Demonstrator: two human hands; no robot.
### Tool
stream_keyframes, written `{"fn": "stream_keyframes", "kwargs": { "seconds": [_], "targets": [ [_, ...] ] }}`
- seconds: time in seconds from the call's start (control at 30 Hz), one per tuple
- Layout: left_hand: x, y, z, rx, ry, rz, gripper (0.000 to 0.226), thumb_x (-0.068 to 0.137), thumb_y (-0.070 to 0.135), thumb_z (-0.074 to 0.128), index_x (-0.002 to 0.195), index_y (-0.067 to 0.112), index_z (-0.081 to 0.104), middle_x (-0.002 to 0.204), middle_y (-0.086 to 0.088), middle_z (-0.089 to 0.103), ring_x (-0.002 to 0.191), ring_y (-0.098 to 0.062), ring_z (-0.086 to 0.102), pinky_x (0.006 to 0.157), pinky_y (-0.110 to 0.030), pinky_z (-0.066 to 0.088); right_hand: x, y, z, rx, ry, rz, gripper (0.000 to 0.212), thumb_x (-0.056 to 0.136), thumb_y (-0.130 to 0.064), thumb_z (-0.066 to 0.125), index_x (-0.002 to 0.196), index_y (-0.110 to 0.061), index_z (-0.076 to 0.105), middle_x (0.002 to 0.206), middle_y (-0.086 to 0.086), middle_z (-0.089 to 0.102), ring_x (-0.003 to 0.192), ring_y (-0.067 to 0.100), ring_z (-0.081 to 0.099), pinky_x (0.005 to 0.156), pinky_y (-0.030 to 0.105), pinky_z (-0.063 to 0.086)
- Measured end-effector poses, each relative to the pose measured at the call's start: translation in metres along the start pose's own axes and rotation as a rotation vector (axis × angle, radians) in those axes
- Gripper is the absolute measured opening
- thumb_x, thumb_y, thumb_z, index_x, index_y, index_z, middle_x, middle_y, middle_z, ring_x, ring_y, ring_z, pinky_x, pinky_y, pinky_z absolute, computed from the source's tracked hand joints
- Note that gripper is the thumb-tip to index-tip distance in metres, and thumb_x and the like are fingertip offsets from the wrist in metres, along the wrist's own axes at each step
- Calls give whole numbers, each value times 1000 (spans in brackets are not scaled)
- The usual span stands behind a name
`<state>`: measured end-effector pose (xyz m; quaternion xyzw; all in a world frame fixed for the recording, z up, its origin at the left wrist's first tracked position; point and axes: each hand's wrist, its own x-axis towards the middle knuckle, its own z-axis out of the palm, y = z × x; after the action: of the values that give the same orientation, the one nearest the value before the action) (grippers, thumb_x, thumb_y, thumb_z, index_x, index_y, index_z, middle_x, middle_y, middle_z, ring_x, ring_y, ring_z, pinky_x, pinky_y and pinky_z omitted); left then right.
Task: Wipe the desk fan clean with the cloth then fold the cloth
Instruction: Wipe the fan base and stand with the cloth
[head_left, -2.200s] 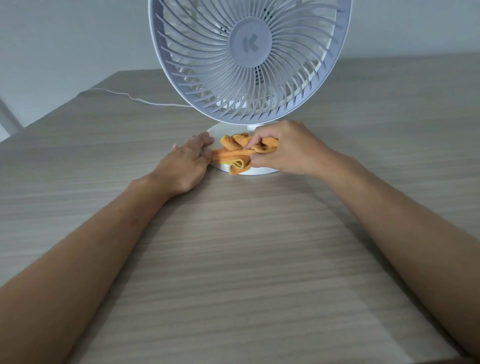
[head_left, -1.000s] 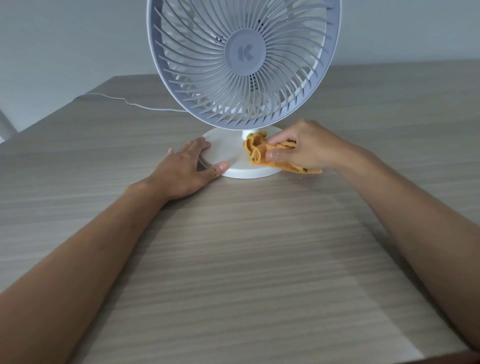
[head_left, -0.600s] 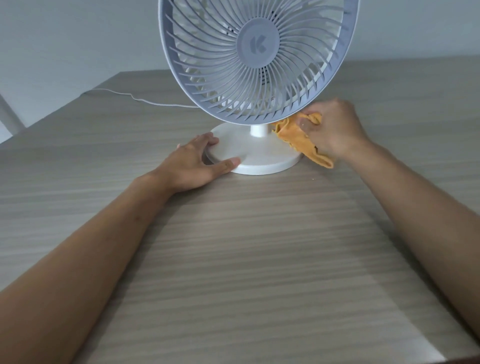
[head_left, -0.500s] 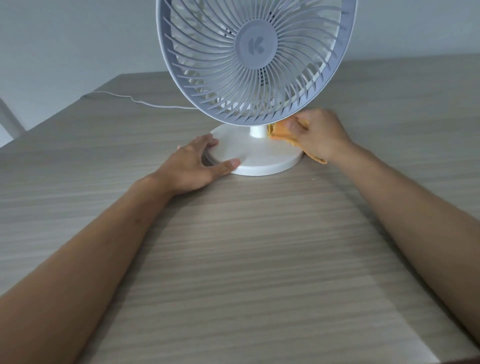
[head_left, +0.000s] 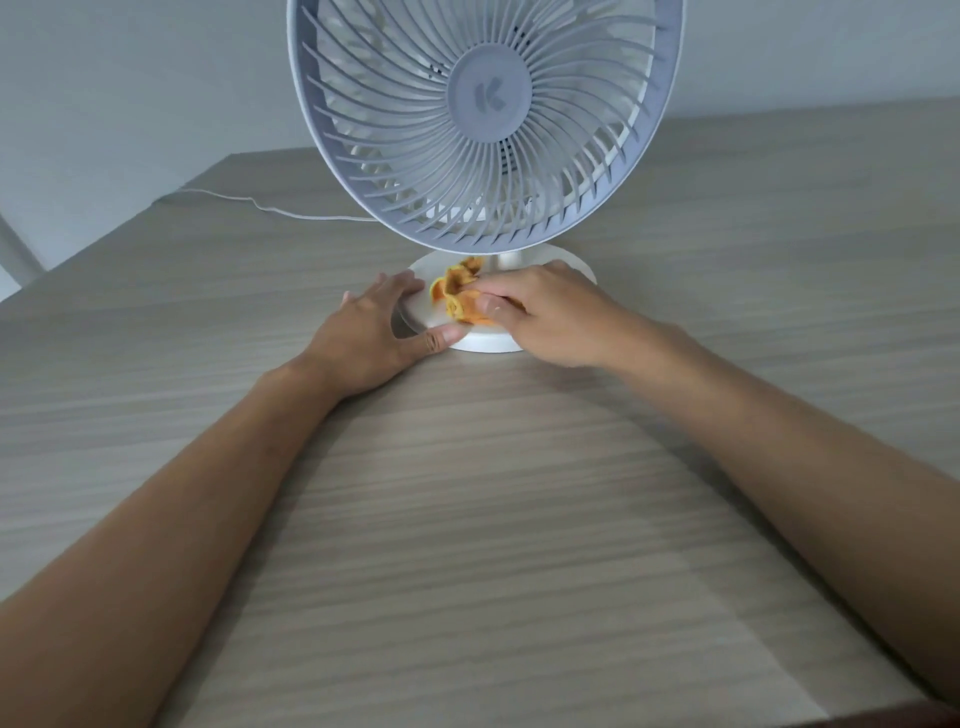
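We have swept the cloth (head_left: 460, 299) from the base's (head_left: 579, 270) right side to its left; our right hand (head_left: 540, 312) clamps it, left hand (head_left: 374, 332) splayed, bracing the base. Folding remains.

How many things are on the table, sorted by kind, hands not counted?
Fan: 1
Cloth: 1, bunched under the right hand
Cord: 1
Total: 3
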<state>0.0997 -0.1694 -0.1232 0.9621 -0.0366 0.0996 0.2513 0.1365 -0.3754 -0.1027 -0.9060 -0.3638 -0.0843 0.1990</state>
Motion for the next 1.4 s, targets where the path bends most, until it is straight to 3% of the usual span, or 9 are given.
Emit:
{"fn": "stream_keyframes", "kwargs": {
  "seconds": [0.13, 0.27, 0.37, 0.6, 0.83, 0.97, 1.07, 1.27, 1.4],
  "targets": [
    [-5, 5, -1, -17, 56, 16, 92, 70, 74, 53, 144, 22, 38, 149, 3, 44, 142, -19, 34, 117, -42, 25, -4, 1, -12, 193, -49, 71, 40, 100, -39, 43, 139, -46, 46, 137, -13, 57, 113, 14, 60, 98, 31, 47],
    [-10, 14, 2, -25, 148, 70, 67, 83, 64, 56, 136, 24, 47, 140, 4, 53, 129, -18, 48, 102, -33, 37, -13, 19, -26, 334, 3, 128, 31, 97, -37, 48, 123, -47, 62, 130, -17, 63, 116, 2, 58, 95, 13, 42],
    [-11, 22, 8, 42, 180, 141, 63, 88, 59, 54, 139, 24, 45, 140, 2, 51, 130, -22, 47, 106, -38, 38, -14, 41, -30, 388, 108, 244, 42, 84, -54, 39, 114, -47, 67, 121, -6, 71, 119, 19, 62, 107, 36, 44],
    [-20, 48, 22, 308, 11, 497, 61, 90, 68, 31, 148, 47, 27, 160, -4, 25, 150, -23, 16, 122, -42, 16, -11, 58, -32, 367, 34, 429, 58, 80, -70, 24, 73, -37, 70, 118, -7, 71, 114, 13, 63, 112, 36, 37],
    [-8, 40, 20, 343, -69, 293, 62, 85, 77, 12, 144, 58, 18, 160, 2, 22, 149, -21, 16, 121, -43, 18, -6, 62, -34, 311, -1, 448, 67, 80, -76, 20, 77, -36, 74, 122, -11, 70, 119, 13, 60, 114, 37, 34],
    [1, 29, 12, 288, -74, 142, 54, 92, 69, 19, 145, 56, 24, 162, 2, 17, 150, -19, 11, 122, -37, 11, -3, 66, -38, 309, -45, 436, 47, 90, -56, 36, 79, -35, 77, 117, -15, 70, 116, 11, 59, 103, 29, 41],
    [14, 19, 6, 230, -85, 69, 52, 95, 66, 15, 144, 55, 26, 162, 3, 17, 151, -18, 8, 121, -39, 10, -4, 64, -41, 260, -82, 429, 38, 79, -62, 52, 95, -38, 77, 119, -11, 69, 113, 13, 58, 101, 30, 44],
    [35, 33, 1, 186, -103, 32, 48, 106, 34, 15, 153, 31, 19, 160, -10, 22, 147, -25, 16, 115, -35, 14, -16, 62, -44, 245, -138, 318, 57, 58, -66, 80, 107, -36, 75, 116, -30, 67, 107, -16, 58, 103, 13, 37],
    [46, 34, 4, 181, -71, -47, 50, 105, 35, 14, 154, 26, 12, 161, -11, 21, 146, -28, 17, 114, -41, 18, -14, 67, -43, 237, -130, 288, 63, 55, -55, 88, 111, -33, 73, 120, -30, 65, 107, -17, 57, 91, 7, 34]
  ]
}}
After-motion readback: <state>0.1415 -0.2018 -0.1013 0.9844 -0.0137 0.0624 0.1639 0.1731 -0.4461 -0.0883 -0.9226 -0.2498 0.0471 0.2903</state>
